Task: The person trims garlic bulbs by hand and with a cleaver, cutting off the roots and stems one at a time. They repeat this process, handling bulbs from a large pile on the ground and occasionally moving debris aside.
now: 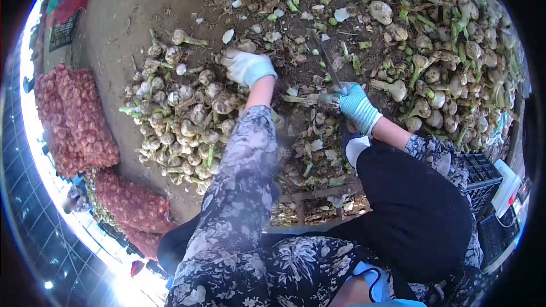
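Observation:
My left hand, in a white knit glove with a pale cuff, is over the near pile of garlic bulbs. Its fingers stretch to the left, a little apart, and no bulb shows in them. A green-and-white striped glove covers my right hand, which is closed around the handle of a knife. The long dark blade points up and away over the littered ground. Just left of the right glove lies a dry garlic stem, its end overlapping the fingers in this view.
A larger heap of stemmed garlic rises at the right. Cut stems and peelings cover the ground ahead. Red mesh sacks of garlic stand at left. Black crates sit by my right side. My bent knee is below the right hand.

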{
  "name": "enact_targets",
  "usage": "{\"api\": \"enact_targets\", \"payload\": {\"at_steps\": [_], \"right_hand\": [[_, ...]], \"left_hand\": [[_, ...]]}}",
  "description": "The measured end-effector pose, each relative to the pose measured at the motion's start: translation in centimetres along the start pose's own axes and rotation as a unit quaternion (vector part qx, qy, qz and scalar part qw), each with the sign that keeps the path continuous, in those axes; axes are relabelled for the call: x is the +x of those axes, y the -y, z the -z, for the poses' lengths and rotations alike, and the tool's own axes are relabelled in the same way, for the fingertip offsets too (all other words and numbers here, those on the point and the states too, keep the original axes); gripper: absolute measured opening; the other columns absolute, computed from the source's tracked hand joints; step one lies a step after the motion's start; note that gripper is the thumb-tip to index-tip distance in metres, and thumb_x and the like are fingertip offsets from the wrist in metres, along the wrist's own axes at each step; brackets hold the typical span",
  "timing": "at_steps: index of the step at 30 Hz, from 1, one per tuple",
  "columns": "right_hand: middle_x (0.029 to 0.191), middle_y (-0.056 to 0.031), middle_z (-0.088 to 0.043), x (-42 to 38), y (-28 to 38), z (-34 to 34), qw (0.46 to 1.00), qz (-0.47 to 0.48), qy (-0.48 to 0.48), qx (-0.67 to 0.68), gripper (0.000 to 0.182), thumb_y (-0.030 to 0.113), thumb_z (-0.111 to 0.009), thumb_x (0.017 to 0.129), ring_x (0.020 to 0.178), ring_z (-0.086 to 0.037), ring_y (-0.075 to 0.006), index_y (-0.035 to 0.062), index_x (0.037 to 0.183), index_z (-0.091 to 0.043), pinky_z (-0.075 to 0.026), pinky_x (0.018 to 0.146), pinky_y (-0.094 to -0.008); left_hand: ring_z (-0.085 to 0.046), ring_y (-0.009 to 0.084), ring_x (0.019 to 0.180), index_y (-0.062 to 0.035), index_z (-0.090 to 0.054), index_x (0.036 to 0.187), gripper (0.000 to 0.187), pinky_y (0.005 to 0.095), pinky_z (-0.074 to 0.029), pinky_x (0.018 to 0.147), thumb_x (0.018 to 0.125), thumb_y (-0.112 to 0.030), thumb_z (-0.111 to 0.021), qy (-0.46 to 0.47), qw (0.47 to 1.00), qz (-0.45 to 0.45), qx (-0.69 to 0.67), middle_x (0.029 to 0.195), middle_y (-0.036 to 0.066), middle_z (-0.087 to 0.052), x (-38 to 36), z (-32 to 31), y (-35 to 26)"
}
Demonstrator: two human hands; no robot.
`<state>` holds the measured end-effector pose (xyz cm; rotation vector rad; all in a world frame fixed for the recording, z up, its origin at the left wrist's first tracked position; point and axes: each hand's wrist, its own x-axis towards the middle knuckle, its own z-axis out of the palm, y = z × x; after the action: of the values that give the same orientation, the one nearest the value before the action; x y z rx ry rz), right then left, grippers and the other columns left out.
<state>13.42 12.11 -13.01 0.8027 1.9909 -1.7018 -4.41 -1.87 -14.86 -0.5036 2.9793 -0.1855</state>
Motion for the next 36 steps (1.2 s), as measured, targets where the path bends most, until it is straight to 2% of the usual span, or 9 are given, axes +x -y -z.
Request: {"api": "enact_targets", "payload": {"at_steps": [5,12,13,14,16,18,21,27,36], "right_hand": [[0.061,0.0032,-0.045,1.1,-1.0,1.8,0.988,-0.014,-0.044,0.145,0.037,0.024,-0.076,0.066,0.059,-0.037,-0.009,0.0037,0.065,-0.046,-0.039,0.056,-0.0262],[0.071,-0.0109,-0.062,-2.9,6.5,5.6,0.967,0.211,0.028,-0.142,0.026,0.022,-0.072,0.065,0.062,-0.059,-0.0182,0.0066,0.082,-0.059,-0.048,0.061,-0.029],[0.07,-0.014,-0.061,-3.3,7.4,5.4,0.954,0.241,0.045,-0.171,0.027,0.025,-0.07,0.065,0.062,-0.06,-0.0272,0.0074,0.081,-0.059,-0.048,0.059,-0.0335],[0.07,-0.0137,-0.061,-3.3,7.7,5.2,0.943,0.263,0.033,-0.203,0.027,0.026,-0.07,0.065,0.063,-0.06,-0.0284,0.0077,0.081,-0.059,-0.048,0.06,-0.0346],[0.07,-0.0131,-0.061,-3.4,7.9,4.8,0.914,0.308,0.008,-0.263,0.027,0.029,-0.068,0.066,0.066,-0.06,-0.0309,0.0082,0.081,-0.059,-0.048,0.06,-0.0369],[0.069,-0.0129,-0.06,-3.3,8.0,4.6,0.909,0.282,0.019,-0.306,0.028,0.032,-0.066,0.067,0.068,-0.06,-0.0315,0.0092,0.081,-0.06,-0.048,0.061,-0.0396],[0.07,-0.013,-0.061,-3.5,8.5,4.8,0.905,0.25,0.046,-0.341,0.029,0.033,-0.065,0.066,0.068,-0.06,-0.0312,0.0093,0.081,-0.06,-0.048,0.063,-0.0397],[0.071,-0.0135,-0.061,-4.0,8.1,4.4,0.906,0.24,0.064,-0.342,0.023,0.027,-0.063,0.065,0.068,-0.06,-0.0318,0.0095,0.081,-0.061,-0.048,0.063,-0.0394],[0.076,-0.0185,-0.06,-0.2,1.9,9.2,0.939,-0.011,-0.083,-0.335,0.026,0.026,-0.058,0.075,0.069,-0.057,-0.0349,0.0039,0.088,-0.061,-0.048,0.066,-0.0362]], "left_hand": [[-0.061,0.0254,0.077,0.0017,-0.044,0.108,0.054,0.0306,-0.049,0.073,0.066,-0.02,-0.069,0.116,0.972,-0.07,-0.191,0.102,0.012,-0.054,4.2,-1.7,2.7],[-0.056,0.016,0.093,0.0025,-0.038,0.119,0.059,0.0251,-0.048,0.08,0.066,0.006,-0.065,0.387,0.685,-0.175,-0.592,0.102,0.01,-0.056,-3.4,7.3,4.9],[-0.056,0.0177,0.095,-0.0003,-0.036,0.121,0.058,0.0273,-0.049,0.08,0.07,0.003,-0.062,0.309,0.806,-0.334,-0.379,0.104,0.011,-0.056,-3.2,5.3,5.2],[-0.057,0.0186,0.095,-0.0012,-0.033,0.123,0.059,0.0315,-0.049,0.08,0.073,-0.002,-0.063,0.487,0.578,-0.06,-0.652,0.103,0.011,-0.056,-4.9,7.6,5.1],[-0.056,0.0198,0.096,-0.0042,-0.027,0.127,0.064,0.0349,-0.05,0.079,0.074,-0.005,-0.063,0.454,0.575,-0.151,-0.663,0.108,0.012,-0.055,-6.6,6.7,5.5],[-0.056,0.0195,0.097,-0.0072,-0.025,0.128,0.068,0.0334,-0.049,0.081,0.073,-0.007,-0.065,0.112,0.71,-0.617,-0.32,0.11,0.013,-0.055,-5.3,5.2,5.5],[-0.057,0.0176,0.094,-0.001,-0.029,0.123,0.067,0.0302,-0.048,0.08,0.07,-0.007,-0.069,0.358,0.646,-0.305,-0.602,0.1,0.011,-0.06,-8.0,5.9,5.3],[-0.06,0.017,0.085,0.0027,-0.032,0.12,0.068,0.0295,-0.048,0.078,0.067,-0.012,-0.072,0.174,0.714,-0.511,-0.446,0.093,0.01,-0.062,-7.4,5.7,6.1],[-0.058,0.0136,0.072,0.0038,-0.048,0.097,0.053,0.0255,-0.049,0.065,0.051,-0.005,-0.074,0.163,0.746,-0.31,-0.567,0.079,0.008,-0.059,-8.5,11.5,4.4]]}}
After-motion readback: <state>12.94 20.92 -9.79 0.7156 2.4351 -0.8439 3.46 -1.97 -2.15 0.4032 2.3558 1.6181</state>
